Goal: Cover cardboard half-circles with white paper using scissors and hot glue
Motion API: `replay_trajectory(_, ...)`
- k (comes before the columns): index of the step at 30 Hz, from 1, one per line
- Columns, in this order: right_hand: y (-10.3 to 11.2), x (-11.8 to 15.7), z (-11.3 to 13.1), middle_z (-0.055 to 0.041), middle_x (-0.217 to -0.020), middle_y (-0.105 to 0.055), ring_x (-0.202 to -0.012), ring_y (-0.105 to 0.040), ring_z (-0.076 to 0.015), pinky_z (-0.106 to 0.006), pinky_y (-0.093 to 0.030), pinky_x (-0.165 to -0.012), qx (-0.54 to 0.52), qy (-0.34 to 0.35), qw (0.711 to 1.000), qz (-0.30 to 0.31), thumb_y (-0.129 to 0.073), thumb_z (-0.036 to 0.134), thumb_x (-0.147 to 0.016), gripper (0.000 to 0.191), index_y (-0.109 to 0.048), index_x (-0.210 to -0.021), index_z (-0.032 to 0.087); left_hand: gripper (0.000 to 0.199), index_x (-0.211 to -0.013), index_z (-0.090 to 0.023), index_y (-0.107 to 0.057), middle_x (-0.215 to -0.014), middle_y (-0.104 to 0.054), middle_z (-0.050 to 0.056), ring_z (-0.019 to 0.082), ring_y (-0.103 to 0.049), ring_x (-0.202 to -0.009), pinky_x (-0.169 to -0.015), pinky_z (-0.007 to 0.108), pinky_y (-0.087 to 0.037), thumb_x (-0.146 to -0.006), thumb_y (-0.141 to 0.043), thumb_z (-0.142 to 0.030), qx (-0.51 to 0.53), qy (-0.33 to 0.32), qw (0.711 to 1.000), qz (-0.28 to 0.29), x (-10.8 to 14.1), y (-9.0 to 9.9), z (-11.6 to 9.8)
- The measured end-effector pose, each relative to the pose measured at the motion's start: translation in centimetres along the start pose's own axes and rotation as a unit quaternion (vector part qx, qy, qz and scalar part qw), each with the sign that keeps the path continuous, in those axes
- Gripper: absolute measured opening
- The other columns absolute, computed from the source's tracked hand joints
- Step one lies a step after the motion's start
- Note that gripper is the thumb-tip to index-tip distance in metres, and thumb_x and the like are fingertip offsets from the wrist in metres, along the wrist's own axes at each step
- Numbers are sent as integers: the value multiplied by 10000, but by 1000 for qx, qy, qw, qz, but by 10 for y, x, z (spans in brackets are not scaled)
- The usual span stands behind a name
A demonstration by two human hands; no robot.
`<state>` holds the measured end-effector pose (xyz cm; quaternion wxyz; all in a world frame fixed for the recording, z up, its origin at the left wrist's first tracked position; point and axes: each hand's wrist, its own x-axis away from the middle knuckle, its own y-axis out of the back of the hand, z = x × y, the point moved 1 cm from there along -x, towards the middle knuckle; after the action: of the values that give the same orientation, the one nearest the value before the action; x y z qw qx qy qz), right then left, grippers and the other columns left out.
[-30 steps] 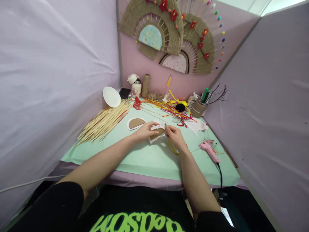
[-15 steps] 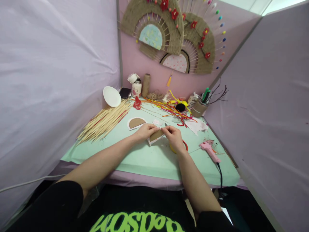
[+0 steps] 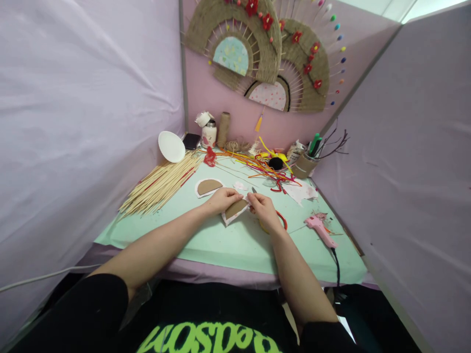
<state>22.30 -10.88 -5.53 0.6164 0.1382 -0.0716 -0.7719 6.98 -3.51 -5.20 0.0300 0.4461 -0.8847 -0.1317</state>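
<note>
Left hand [image 3: 223, 199]: fingers nearly closed, grasping the upper left edge of the card [image 3: 235, 210]. Right hand [image 3: 262, 208]: fingertips pinched together at the card's upper right end. Card located above the table [image 3: 224, 243], towards its middle; long straight edge faces the wearer, its axis slanting from lower left to upper right.
</note>
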Motion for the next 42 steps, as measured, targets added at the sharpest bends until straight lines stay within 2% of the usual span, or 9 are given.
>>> replay_trajectory(4,-1,1,3,39,-536,-484,-512,-388,-102,-240,-304,-505,8,-3,1000,2,-611,579,-748,414,-602,-658,175,358,-675,-125,-668,-627,-615,11,135,-520,-617,-569,238,-370,-706,-614,-477,-23,-18,999,-18,-1,0,2)
replay_trajectory(7,0,0,2,41,-533,-476,-513,-382,-99,-239,-305,-507,-1,4,1000,-22,-638,553,-733,389,-605,-655,174,430,-669,-128,-654,-620,-628,22,152,-562,-614,-570,245,-405,-709,-614,-554,37,30,998,-27,-4,-1,4)
replay_trajectory(11,8,-6,-5,50,-528,-441,-497,-362,-91,-237,-289,-486,-83,6,987,-138,-647,558,-719,387,-580,-670,180,662,-879,-128,-672,-776,-710,96,208,-672,-684,-643,302,-510,-767,-434,-736,230,150,961,46,-6,2,4)
replay_trajectory(15,16,-11,-11,60,-523,-416,-482,-344,-82,-233,-280,-474,-145,19,967,-207,-657,571,-709,400,-555,-677,185,647,-953,-108,-666,-870,-726,158,228,-709,-762,-714,316,-548,-776,-489,-704,278,159,944,79,-3,6,-2)
replay_trajectory(22,11,-6,-8,49,-545,-434,-500,-368,-91,-238,-297,-490,-92,32,978,-184,-607,573,-762,396,-562,-697,185,377,-823,-100,-654,-742,-674,66,193,-701,-715,-705,301,-568,-714,-736,-451,249,91,964,32,-5,2,5)
replay_trajectory(29,14,-6,-5,47,-552,-441,-512,-382,-100,-241,-310,-506,-66,34,980,-186,-589,575,-769,390,-567,-709,190,554,-833,-113,-673,-740,-691,77,206,-699,-710,-679,289,-541,-625,-717,-625,235,97,966,54,-5,2,3)
replay_trajectory(34,9,-5,-7,44,-535,-449,-504,-382,-95,-236,-291,-497,-61,4,995,-77,-632,545,-748,379,-581,-682,175,706,-781,-117,-670,-652,-666,82,177,-630,-589,-528,245,-445,-646,-533,-797,228,149,961,56,-5,2,5)
replay_trajectory(37,4,-2,-6,42,-530,-467,-504,-380,-95,-235,-293,-498,-30,0,999,-27,-640,565,-734,402,-593,-665,171,584,-729,-104,-668,-594,-615,40,132,-541,-533,-485,218,-348,-630,-667,-679,146,97,983,55,-3,4,8)
replay_trajectory(42,5,0,2,18,-544,-494,-511,-402,-108,-250,-310,-496,-53,-4,998,-16,-541,663,-765,507,-598,-650,172,460,-821,-109,-714,-697,-649,28,135,-544,-639,-575,225,-368,-662,-703,-541,78,29,995,54,-3,8,11)
